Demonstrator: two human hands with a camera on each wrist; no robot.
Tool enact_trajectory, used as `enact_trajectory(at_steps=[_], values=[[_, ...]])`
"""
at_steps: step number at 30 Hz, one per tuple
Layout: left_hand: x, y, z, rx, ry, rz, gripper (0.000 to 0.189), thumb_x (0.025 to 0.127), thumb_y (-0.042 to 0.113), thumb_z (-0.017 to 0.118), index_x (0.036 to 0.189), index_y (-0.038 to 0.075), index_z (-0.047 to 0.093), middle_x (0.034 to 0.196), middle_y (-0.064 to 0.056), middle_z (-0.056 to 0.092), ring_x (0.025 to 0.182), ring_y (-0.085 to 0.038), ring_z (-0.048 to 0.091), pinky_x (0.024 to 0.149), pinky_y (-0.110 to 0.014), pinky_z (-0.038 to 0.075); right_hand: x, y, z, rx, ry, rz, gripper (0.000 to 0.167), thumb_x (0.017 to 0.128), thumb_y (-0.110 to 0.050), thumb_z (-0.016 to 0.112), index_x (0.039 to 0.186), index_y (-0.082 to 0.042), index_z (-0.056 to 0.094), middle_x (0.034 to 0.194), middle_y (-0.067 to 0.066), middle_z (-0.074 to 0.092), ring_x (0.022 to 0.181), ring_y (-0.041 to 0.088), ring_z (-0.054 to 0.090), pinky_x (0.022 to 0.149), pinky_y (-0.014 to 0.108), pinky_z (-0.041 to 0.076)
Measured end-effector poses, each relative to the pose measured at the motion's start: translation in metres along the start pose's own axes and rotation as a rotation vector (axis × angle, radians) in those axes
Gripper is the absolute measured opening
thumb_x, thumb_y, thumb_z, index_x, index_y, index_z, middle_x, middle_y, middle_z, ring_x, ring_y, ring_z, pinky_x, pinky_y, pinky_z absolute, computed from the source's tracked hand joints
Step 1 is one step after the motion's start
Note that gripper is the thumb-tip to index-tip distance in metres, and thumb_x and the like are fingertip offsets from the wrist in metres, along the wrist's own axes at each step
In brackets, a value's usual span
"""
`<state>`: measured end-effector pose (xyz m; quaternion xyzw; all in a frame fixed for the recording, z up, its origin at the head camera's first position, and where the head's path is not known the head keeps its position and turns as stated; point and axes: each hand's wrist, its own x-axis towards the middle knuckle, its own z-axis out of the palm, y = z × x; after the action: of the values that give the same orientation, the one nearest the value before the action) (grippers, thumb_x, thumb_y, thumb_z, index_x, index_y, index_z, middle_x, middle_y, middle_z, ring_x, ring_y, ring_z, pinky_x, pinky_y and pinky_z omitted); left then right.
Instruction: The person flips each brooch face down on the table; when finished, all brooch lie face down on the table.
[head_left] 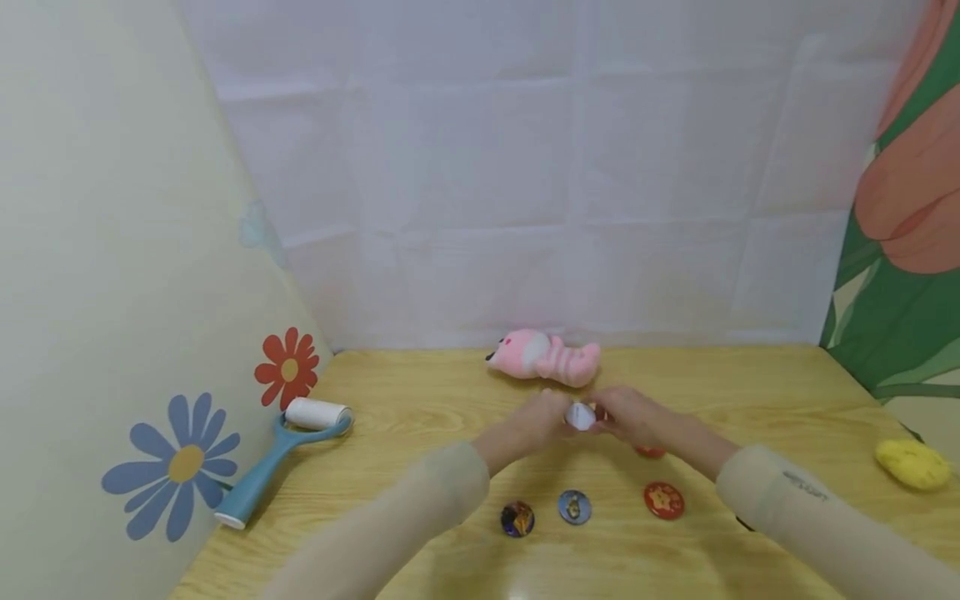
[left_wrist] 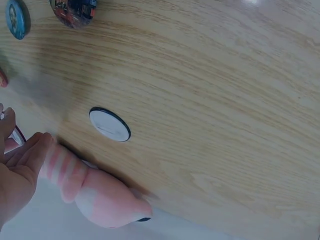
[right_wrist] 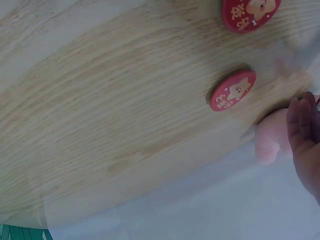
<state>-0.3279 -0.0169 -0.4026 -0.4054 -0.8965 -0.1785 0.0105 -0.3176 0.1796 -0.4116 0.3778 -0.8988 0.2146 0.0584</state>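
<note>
My left hand point(head_left: 546, 417) and right hand point(head_left: 630, 415) meet over the middle of the table, in front of a pink plush toy point(head_left: 562, 364). Between them they pinch a round button badge point(head_left: 580, 416) by its sides, its whitish face toward the head camera. A red edge shows on it in the left wrist view, mostly behind the fingers point(left_wrist: 35, 150). A badge with a white face and dark rim point(left_wrist: 110, 124) lies near my left hand. Close to my right hand lies a red star badge point(right_wrist: 233, 90), partly covered in the head view.
Nearer me lie a dark picture badge point(head_left: 517, 518), a blue badge point(head_left: 574, 507) and another red badge point(head_left: 664, 500). A blue-handled lint roller point(head_left: 273, 458) is at the left edge, a yellow fuzzy thing point(head_left: 911, 464) at the right. A white cloth point(head_left: 570, 167) hangs behind the table.
</note>
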Motion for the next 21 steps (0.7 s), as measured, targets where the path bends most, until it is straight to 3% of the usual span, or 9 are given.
enact_trajectory(at_steps=[3, 6, 15, 21], values=[[0.004, -0.001, 0.005, 0.047, -0.016, -0.023, 0.016, 0.081, 0.011, 0.077, 0.076, 0.005, 0.063, 0.067, 0.0, 0.059, 0.06, -0.01, 0.052, 0.056, -0.02, 0.043, -0.001, 0.002, 0.004, -0.014, -0.005, 0.005, 0.022, 0.081, -0.003, 0.075, 0.1, 0.0, 0.065, 0.078, 0.001, 0.064, 0.07, 0.01, 0.058, 0.064, 0.026, 0.05], [0.004, -0.002, 0.008, 0.082, -0.028, -0.039, 0.02, 0.079, 0.01, 0.078, 0.071, 0.005, 0.061, 0.063, 0.002, 0.054, 0.058, -0.01, 0.048, 0.054, -0.021, 0.041, 0.0, 0.004, 0.009, 0.008, -0.015, 0.01, 0.021, 0.083, -0.005, 0.075, 0.101, 0.001, 0.065, 0.081, 0.002, 0.065, 0.072, 0.01, 0.058, 0.065, 0.026, 0.05], [0.002, -0.002, 0.015, 0.153, -0.065, -0.075, 0.02, 0.079, 0.017, 0.081, 0.079, 0.004, 0.065, 0.071, -0.002, 0.061, 0.064, -0.013, 0.055, 0.059, -0.023, 0.046, -0.001, 0.005, 0.017, 0.055, -0.024, 0.006, 0.018, 0.085, -0.003, 0.072, 0.101, 0.003, 0.065, 0.088, 0.007, 0.068, 0.08, 0.016, 0.063, 0.072, 0.029, 0.053], [0.003, -0.001, 0.018, 0.189, -0.09, -0.062, 0.02, 0.079, 0.018, 0.081, 0.083, 0.005, 0.068, 0.071, 0.0, 0.061, 0.064, -0.012, 0.055, 0.059, -0.021, 0.046, -0.003, 0.006, 0.021, -0.053, -0.021, -0.001, 0.025, 0.083, -0.009, 0.076, 0.101, 0.003, 0.064, 0.092, 0.009, 0.066, 0.085, 0.021, 0.063, 0.076, 0.034, 0.053]])
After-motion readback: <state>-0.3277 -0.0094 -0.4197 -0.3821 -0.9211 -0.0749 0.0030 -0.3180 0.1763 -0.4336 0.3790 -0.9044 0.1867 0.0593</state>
